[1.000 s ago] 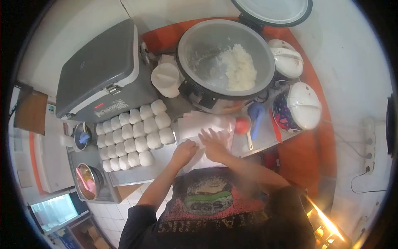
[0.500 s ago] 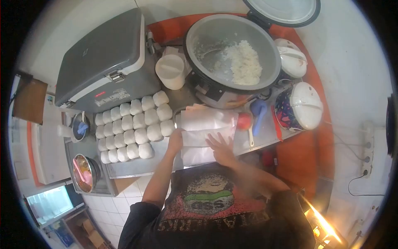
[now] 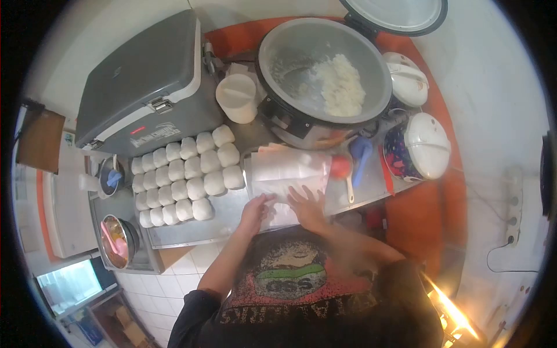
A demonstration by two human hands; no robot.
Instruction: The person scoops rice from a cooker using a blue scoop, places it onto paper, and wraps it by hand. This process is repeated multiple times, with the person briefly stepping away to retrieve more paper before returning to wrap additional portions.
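Observation:
White paper sheets (image 3: pixel 284 165) lie stacked at the front edge of the metal counter, creased across the middle. On their lower left part is my left hand (image 3: pixel 255 211), fingers bent at the paper's edge; whether they pinch it is too small to tell. My right hand (image 3: pixel 307 209) rests on the lower right of the paper with its fingers spread. Rows of white wrapped bundles (image 3: pixel 194 168) stand left of the paper. Behind it, an open rice cooker (image 3: pixel 284 116) holds white rice (image 3: pixel 342 87).
A grey cooler box (image 3: pixel 145 81) stands at the back left, beside a white container (image 3: pixel 237 98). Right of the paper lie a red-headed ladle (image 3: pixel 350 188), a blue scoop (image 3: pixel 362 153) and a patterned pot (image 3: pixel 426 145). A bowl with a pink spoon (image 3: pixel 119 240) sits far left.
My left hand has moved down and slightly right, from the paper's upper left edge to its lower left part. My right hand has shifted slightly on the sheet.

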